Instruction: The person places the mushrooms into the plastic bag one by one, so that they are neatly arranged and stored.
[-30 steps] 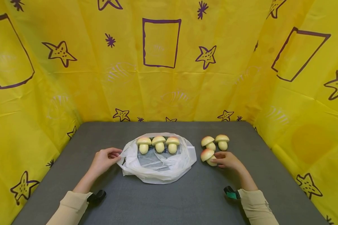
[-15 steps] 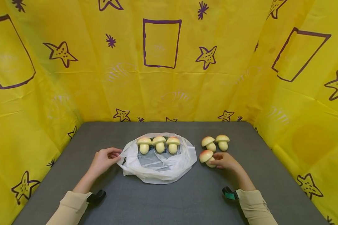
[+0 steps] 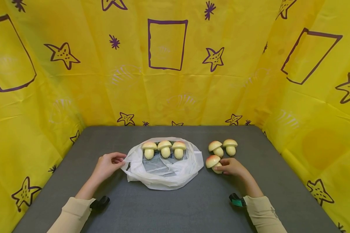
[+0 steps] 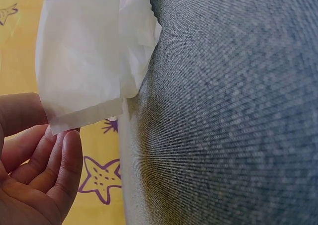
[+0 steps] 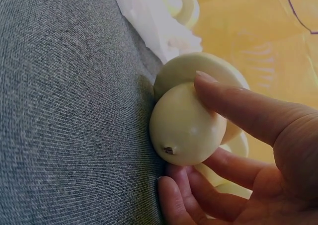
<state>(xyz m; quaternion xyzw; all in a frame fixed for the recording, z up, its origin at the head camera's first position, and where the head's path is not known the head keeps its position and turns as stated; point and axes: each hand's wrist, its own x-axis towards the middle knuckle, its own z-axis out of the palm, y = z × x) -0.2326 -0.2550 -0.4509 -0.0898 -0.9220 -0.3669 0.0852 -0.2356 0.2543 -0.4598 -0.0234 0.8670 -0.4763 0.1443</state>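
A white plastic bag lies spread on the table with its mouth wide. Inside it, along the far side, three toy mushrooms with cream stems and reddish caps lie in a row. My left hand pinches the bag's left edge, and the left wrist view has thumb and fingers at the bag's corner. To the right of the bag, my right hand grips another toy mushroom by its stem. In the right wrist view the thumb presses that stem, with the fingers on the other side.
Two more toy mushrooms lie just beyond my right hand. Yellow curtains with purple drawings enclose the back and sides of the dark grey table.
My right hand has shifted slightly left and toward me with the mushroom, away from the two behind it. The left hand and the bag have stayed in place.
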